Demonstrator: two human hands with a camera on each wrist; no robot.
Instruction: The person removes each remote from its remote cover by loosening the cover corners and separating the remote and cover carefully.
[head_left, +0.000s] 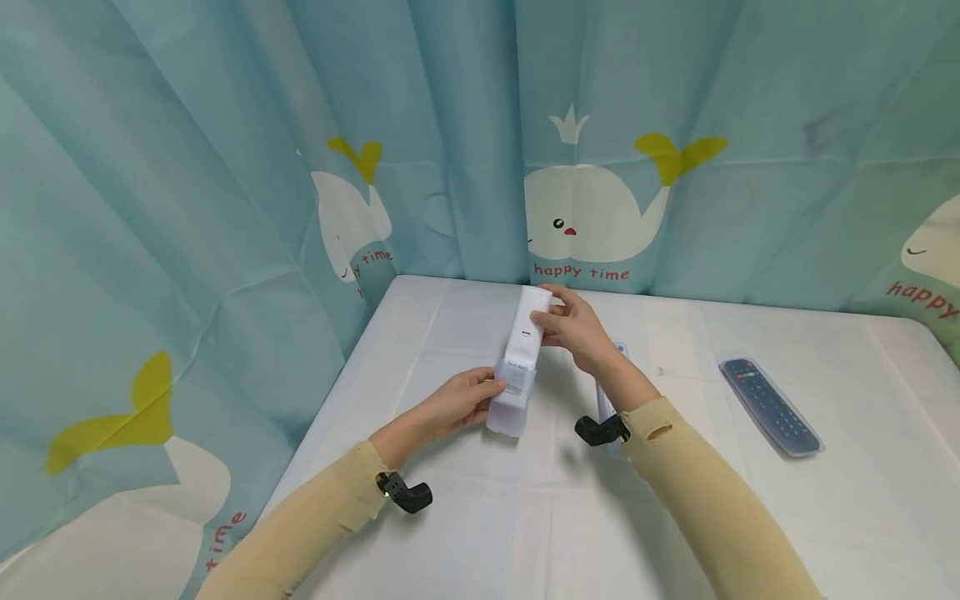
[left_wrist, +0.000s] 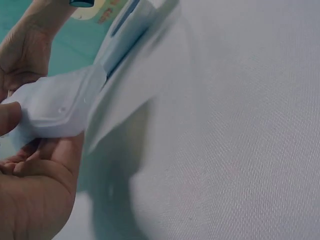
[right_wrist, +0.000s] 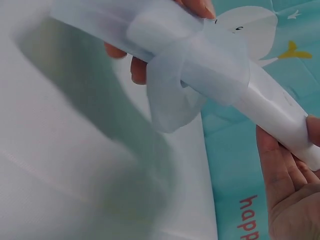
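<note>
A long white remote control (head_left: 527, 327), with a small dark mark on the face in view, is held slantwise over the table. Its lower part sits inside a translucent sleeve (head_left: 510, 408), whose near end extends past it. My left hand (head_left: 459, 400) grips the sleeve, thumb on top and fingers beneath. With my right hand (head_left: 573, 329) I pinch the remote's far end between thumb and fingers. In the right wrist view, a loose flap of the sleeve (right_wrist: 172, 102) hangs below the white body. The remote's other face is hidden.
A dark remote control (head_left: 772, 407) in a clear cover lies on the white-covered table (head_left: 480, 533) at the right. Another pale remote (head_left: 603, 402) lies partly hidden under my right wrist. Behind the table hangs a blue curtain (head_left: 465, 108) with whale prints.
</note>
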